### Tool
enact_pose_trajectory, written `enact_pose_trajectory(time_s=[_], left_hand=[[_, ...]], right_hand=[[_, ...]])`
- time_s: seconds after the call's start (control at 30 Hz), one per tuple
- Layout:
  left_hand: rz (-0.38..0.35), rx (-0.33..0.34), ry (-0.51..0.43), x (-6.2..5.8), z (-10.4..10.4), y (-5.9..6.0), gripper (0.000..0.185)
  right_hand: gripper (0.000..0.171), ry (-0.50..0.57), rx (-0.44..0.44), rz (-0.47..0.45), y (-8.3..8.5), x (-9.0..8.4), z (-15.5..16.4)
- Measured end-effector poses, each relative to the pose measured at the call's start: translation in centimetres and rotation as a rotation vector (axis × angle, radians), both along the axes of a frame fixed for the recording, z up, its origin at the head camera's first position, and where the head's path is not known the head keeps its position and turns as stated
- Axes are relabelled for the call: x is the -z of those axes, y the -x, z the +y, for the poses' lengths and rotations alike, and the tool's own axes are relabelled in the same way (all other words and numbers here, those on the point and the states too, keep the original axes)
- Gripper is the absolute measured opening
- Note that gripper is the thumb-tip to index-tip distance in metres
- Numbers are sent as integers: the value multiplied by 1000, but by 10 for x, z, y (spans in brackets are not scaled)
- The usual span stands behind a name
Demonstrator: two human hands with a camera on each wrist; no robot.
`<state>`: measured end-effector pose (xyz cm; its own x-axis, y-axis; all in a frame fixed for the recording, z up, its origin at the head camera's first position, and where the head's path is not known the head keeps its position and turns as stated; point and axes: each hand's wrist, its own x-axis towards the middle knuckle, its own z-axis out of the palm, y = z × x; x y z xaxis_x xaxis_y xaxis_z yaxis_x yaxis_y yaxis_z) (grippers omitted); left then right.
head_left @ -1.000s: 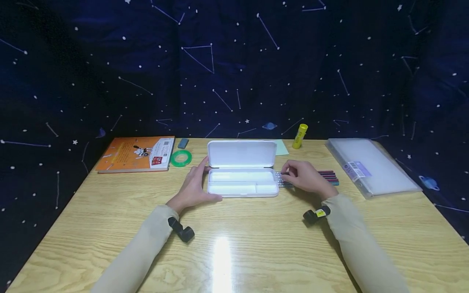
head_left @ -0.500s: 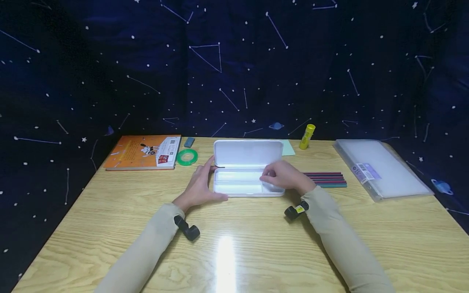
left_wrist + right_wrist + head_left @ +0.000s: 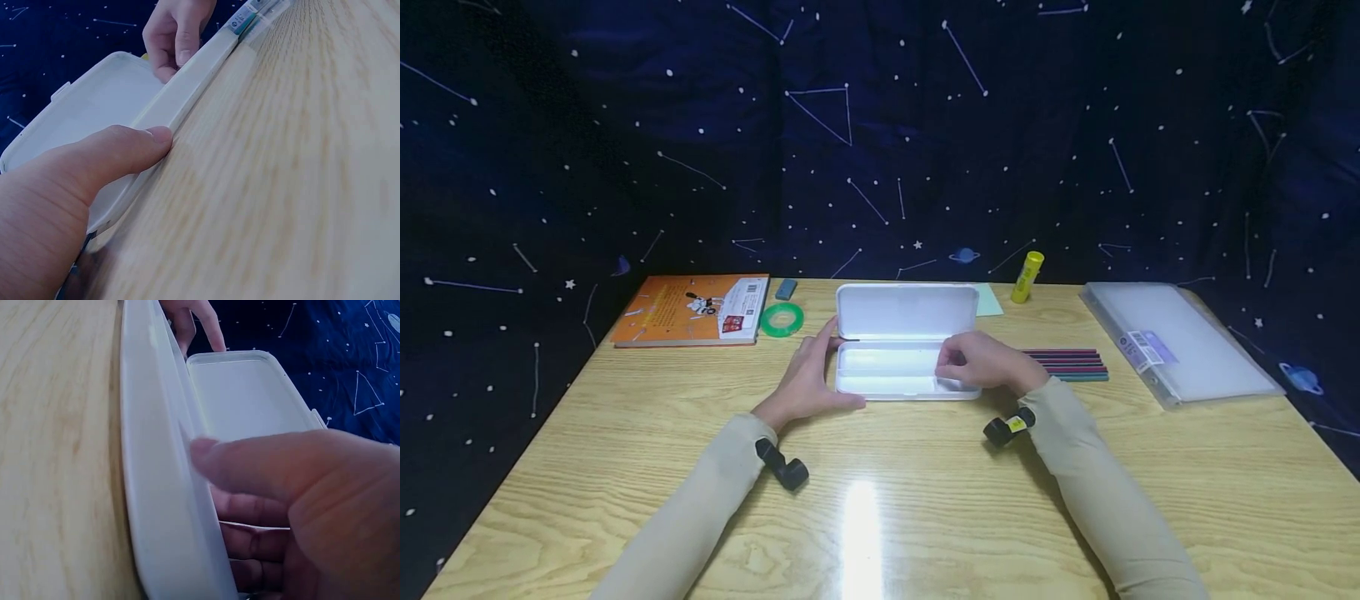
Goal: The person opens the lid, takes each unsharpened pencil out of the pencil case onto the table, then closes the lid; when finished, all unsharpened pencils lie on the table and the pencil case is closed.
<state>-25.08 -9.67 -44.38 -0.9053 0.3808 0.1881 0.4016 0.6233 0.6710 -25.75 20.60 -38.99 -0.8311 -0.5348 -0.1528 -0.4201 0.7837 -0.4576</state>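
Note:
In the head view a white pencil case point(image 3: 880, 384) lies with its lid point(image 3: 906, 312) raised, showing a long tray divided into compartments. My left hand point(image 3: 808, 379) grips its left end, thumb along the front wall and fingers behind; the left wrist view shows this thumb point(image 3: 119, 153) on the wall. Over the right part of the case is my right hand point(image 3: 981, 360), fingers bent down into it. In the right wrist view its thumb point(image 3: 250, 462) reaches the inner edge; whether anything is between the fingertips is hidden. Several pencils point(image 3: 1067, 365) lie just right of the case.
On the left are an orange book point(image 3: 685, 312), a green tape roll point(image 3: 782, 320) and a blue eraser point(image 3: 786, 289). Behind the case lies pale green paper point(image 3: 988, 301). A yellow glue stick point(image 3: 1027, 277) stands nearby, with a clear folder point(image 3: 1187, 342) farther right.
My right hand has moved left from the pencils to inside the right part of the pencil case, then stayed nearly still. My left hand keeps its place on the case. The head view shifted slightly.

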Motion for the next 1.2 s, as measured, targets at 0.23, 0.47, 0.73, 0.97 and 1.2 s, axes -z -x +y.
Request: enact_pose_trajectory(time_s=[0.23,0.47,0.73,0.97,1.2], left_hand=[[-6,0,-2,0,1,1,133],[7,5,-4,0,2,0,133],[28,13,-11,2,2,1,135],[27,10,-16,3,3,0,134],[9,-1,-10,3,1,1,133]], right_hand=[[7,6,5,19,-2,-1,1],[5,32,31,21,-3,0,1],[11,127,19,81,-3,-1,4],[12,148,74,169,-9,0,19],[12,172,161,218,-21,6,50]])
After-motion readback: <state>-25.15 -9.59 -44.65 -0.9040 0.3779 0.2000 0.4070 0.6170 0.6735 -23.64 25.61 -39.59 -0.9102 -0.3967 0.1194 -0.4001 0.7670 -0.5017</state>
